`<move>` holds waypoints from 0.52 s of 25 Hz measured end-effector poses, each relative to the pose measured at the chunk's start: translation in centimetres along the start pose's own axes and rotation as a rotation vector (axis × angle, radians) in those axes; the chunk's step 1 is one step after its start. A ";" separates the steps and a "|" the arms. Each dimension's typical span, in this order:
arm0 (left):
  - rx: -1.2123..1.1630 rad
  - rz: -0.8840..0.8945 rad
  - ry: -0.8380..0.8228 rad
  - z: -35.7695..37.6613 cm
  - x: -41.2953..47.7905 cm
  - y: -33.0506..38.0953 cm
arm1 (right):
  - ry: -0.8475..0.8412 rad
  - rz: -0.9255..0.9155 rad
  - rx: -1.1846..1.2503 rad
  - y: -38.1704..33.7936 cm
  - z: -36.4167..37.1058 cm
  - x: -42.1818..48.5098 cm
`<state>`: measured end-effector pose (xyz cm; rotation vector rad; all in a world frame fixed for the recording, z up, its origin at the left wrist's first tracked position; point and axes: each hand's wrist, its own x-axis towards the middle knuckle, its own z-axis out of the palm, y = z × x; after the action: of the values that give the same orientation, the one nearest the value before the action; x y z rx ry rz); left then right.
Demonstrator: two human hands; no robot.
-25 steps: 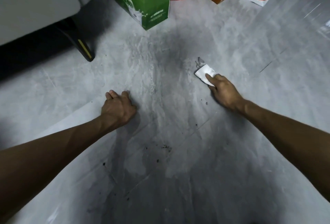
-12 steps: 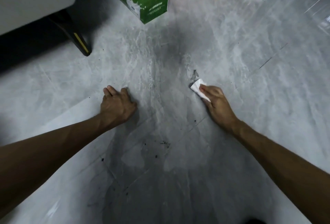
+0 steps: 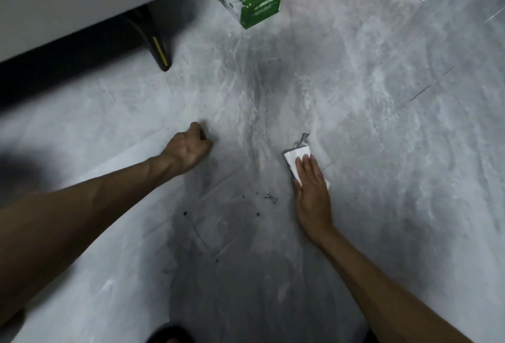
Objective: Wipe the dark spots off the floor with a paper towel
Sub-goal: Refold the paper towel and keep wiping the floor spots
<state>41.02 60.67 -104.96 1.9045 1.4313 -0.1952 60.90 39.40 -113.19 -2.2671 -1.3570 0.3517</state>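
My right hand [image 3: 311,189] lies flat, fingers straight, pressing the folded paper towel [image 3: 293,159] onto the floor [image 3: 410,151], just under a grey smear [image 3: 303,139]. My left hand [image 3: 188,148] is a loose fist, holding nothing, propped on the floor. Dark spots [image 3: 269,196] lie between them. Since a second ago, my right fingers have swung from angled left to straight ahead.

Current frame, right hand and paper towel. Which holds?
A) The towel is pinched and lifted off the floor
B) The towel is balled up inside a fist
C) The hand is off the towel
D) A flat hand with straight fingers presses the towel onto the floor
D: the right hand lies flat, fingers straight, on the white paper towel, which rests on the grey floor.
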 end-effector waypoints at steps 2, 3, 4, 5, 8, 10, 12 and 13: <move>-0.022 -0.014 -0.035 -0.3 -2.5 -2.2 | -0.008 0.003 0.009 -4.1 2.3 -2.0; -0.025 -0.008 -0.031 -0.4 -3.7 -3.2 | -0.020 0.005 0.010 -5.9 3.4 -2.9; -0.022 0.007 -0.018 -0.5 -4.6 -4.0 | -0.031 0.006 0.000 -7.5 4.1 -3.4; -0.010 0.025 0.002 -0.7 -5.1 -4.9 | -0.047 0.016 -0.009 -8.6 4.7 -3.9; 0.062 0.127 0.068 -1.6 -4.2 -6.4 | -0.167 -0.065 0.024 -7.7 3.9 -3.6; 0.129 0.251 0.109 -2.0 -2.3 -6.0 | -0.247 -0.263 -0.019 -5.4 1.4 -2.0; 0.151 0.371 0.139 -1.4 -0.1 -4.5 | -0.288 -0.396 -0.071 -1.9 -1.9 0.6; 0.132 0.410 0.146 -0.6 0.6 -3.4 | -0.289 -0.398 -0.088 -0.5 -3.4 1.6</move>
<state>38.07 61.89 -106.44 2.3141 1.1071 0.0480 62.78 40.13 -110.01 -2.0006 -1.9615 0.5021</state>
